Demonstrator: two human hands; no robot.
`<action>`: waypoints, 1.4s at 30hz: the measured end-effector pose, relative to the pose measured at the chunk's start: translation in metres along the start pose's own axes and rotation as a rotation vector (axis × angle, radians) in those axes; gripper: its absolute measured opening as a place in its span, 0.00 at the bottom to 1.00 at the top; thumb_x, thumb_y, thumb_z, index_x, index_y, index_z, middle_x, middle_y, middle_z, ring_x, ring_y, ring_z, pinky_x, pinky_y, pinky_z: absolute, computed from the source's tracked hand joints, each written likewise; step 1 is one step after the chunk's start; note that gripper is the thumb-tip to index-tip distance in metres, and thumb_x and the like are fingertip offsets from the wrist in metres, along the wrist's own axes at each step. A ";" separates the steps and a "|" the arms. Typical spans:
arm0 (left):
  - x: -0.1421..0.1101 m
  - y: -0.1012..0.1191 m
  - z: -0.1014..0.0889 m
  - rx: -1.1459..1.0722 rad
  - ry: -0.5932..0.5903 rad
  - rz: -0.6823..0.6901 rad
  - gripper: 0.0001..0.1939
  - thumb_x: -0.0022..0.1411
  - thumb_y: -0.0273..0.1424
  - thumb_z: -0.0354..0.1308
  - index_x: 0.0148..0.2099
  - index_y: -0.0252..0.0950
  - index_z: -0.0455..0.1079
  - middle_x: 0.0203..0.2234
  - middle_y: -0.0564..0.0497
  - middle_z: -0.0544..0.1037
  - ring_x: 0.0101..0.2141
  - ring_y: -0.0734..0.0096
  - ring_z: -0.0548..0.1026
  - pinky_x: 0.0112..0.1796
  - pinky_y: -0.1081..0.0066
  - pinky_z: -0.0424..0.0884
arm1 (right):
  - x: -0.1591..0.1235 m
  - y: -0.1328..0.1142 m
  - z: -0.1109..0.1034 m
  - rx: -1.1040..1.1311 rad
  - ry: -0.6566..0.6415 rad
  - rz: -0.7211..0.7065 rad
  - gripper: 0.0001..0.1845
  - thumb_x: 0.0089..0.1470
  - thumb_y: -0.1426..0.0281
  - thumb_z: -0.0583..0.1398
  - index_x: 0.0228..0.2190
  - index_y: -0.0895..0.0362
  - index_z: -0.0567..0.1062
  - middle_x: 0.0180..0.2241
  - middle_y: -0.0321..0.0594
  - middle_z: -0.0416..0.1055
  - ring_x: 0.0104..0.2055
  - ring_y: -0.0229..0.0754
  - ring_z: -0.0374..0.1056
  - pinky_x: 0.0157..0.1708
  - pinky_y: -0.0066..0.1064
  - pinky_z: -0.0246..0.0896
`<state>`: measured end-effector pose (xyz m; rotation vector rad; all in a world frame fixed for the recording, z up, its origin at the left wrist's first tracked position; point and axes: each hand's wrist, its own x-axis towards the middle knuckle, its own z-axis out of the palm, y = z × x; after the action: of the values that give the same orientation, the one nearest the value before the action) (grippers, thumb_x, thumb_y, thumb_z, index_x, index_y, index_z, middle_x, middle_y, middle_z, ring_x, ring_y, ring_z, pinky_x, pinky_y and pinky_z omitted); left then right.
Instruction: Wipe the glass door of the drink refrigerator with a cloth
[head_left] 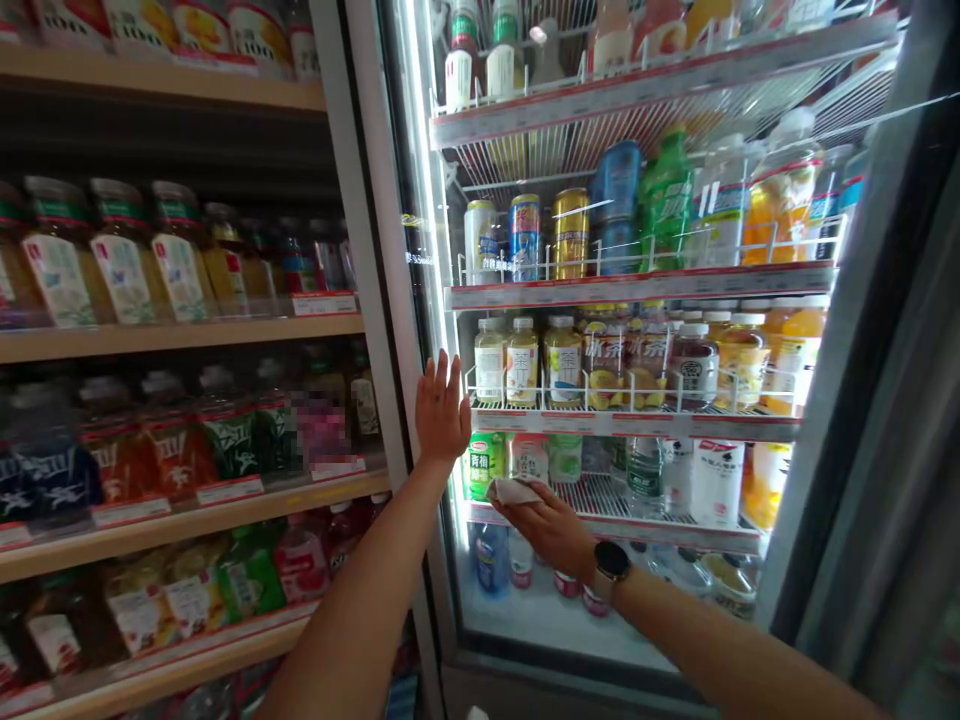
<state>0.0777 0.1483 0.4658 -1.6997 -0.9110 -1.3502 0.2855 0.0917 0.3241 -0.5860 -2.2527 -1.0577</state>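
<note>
My left hand (442,408) is raised with its fingers stretched out, palm toward the left edge of a lit drinks fridge's glass door (570,625). It holds nothing and appears to lean on the door. Lower and to the right, my right hand (551,525) keeps a white cloth or tissue (516,491) under its fingers, seemingly pressed to the glass in front of the lower shelf. A dark-faced watch (611,562) is on my right wrist. Behind the glass near my hands are a green-labelled bottle (486,465) and several pale tea bottles (521,360).
Inside the fridge, wire shelves (637,425) carry bottles and cans, including a gold can (571,233) and a green bottle (667,200). On the left, wooden shelves (187,340) hold rows of bottled drinks. A grey upright (379,250) separates them from the fridge.
</note>
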 end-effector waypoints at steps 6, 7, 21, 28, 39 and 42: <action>-0.001 0.000 0.000 -0.012 -0.013 -0.025 0.30 0.72 0.34 0.41 0.73 0.37 0.44 0.70 0.45 0.51 0.70 0.61 0.44 0.67 0.57 0.45 | 0.010 0.017 -0.014 0.016 0.022 -0.042 0.32 0.59 0.82 0.52 0.63 0.59 0.62 0.51 0.40 0.75 0.51 0.41 0.70 0.65 0.43 0.56; 0.000 0.000 0.000 -0.014 -0.016 -0.028 0.30 0.72 0.34 0.40 0.73 0.37 0.44 0.70 0.45 0.51 0.70 0.61 0.44 0.67 0.57 0.46 | 0.024 0.029 -0.024 0.014 0.027 -0.044 0.32 0.59 0.82 0.53 0.64 0.59 0.60 0.50 0.40 0.76 0.52 0.41 0.69 0.66 0.44 0.54; 0.001 0.004 -0.003 -0.034 -0.037 -0.049 0.29 0.73 0.36 0.39 0.72 0.35 0.48 0.70 0.43 0.52 0.70 0.60 0.44 0.67 0.56 0.45 | 0.170 0.144 -0.113 -0.071 0.234 0.186 0.37 0.64 0.78 0.47 0.70 0.55 0.41 0.63 0.46 0.62 0.66 0.51 0.57 0.69 0.57 0.43; 0.000 0.002 -0.002 -0.027 -0.057 -0.054 0.29 0.74 0.39 0.37 0.72 0.34 0.49 0.69 0.42 0.54 0.70 0.61 0.43 0.67 0.56 0.45 | 0.103 0.065 -0.054 0.035 0.079 0.073 0.40 0.60 0.81 0.49 0.69 0.61 0.42 0.62 0.51 0.64 0.65 0.50 0.58 0.67 0.54 0.48; 0.001 -0.006 0.000 -0.011 -0.028 -0.038 0.29 0.73 0.37 0.40 0.72 0.35 0.50 0.69 0.42 0.55 0.70 0.61 0.46 0.66 0.57 0.48 | 0.094 0.041 -0.052 0.198 -0.010 0.155 0.44 0.56 0.77 0.54 0.69 0.67 0.40 0.65 0.57 0.57 0.66 0.51 0.56 0.66 0.49 0.52; 0.003 0.003 -0.006 -0.073 -0.036 -0.082 0.28 0.73 0.37 0.40 0.72 0.37 0.49 0.69 0.43 0.55 0.69 0.60 0.47 0.66 0.54 0.48 | 0.097 0.050 -0.058 0.122 0.040 0.243 0.43 0.57 0.80 0.52 0.69 0.64 0.42 0.66 0.52 0.58 0.67 0.47 0.56 0.66 0.45 0.52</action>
<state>0.0780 0.1420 0.4691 -1.7640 -0.9718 -1.4267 0.2615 0.0889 0.4451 -0.7565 -2.1294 -0.7991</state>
